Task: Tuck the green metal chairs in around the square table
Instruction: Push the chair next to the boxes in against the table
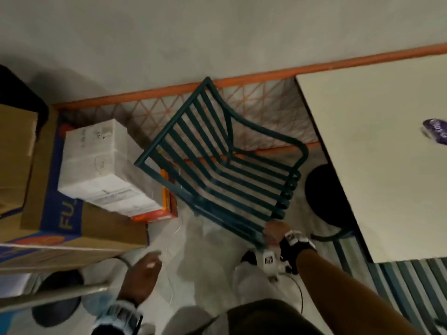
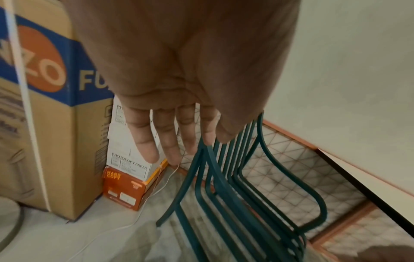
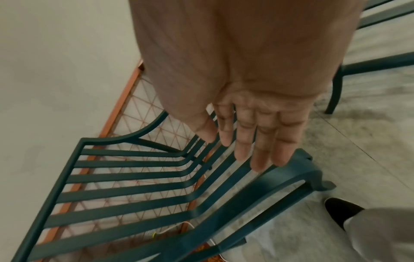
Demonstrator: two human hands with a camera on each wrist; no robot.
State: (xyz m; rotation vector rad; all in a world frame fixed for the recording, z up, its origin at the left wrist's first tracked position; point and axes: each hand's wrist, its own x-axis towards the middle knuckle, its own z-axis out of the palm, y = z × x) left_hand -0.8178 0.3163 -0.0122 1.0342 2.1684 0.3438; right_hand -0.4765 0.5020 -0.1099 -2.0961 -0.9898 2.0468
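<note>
Seen from the head, the right hand (image 1: 272, 234) meets the near edge of the green chair (image 1: 217, 160); its wrist view shows straight fingers (image 3: 257, 150) resting there, gripping nothing. The left hand (image 2: 179, 79) hangs open, fingers spread, holding nothing. The chair, dark green metal with slatted seat and back, stands left of the worktop (image 1: 377, 146), just beside the boxes (image 1: 101, 165).

It looks like an office back room or storeroom. Beside the plain wall (image 1: 169, 32), a large printed cardboard carton (image 2: 56, 124) stands on the floor, with white boxes (image 2: 127, 156) marked "PHOTOCOPY PAPER" stacked on an orange copy-paper box (image 2: 125, 191) next to it. A pale square worktop (image 1: 387, 153) stands farther along that wall.
</note>
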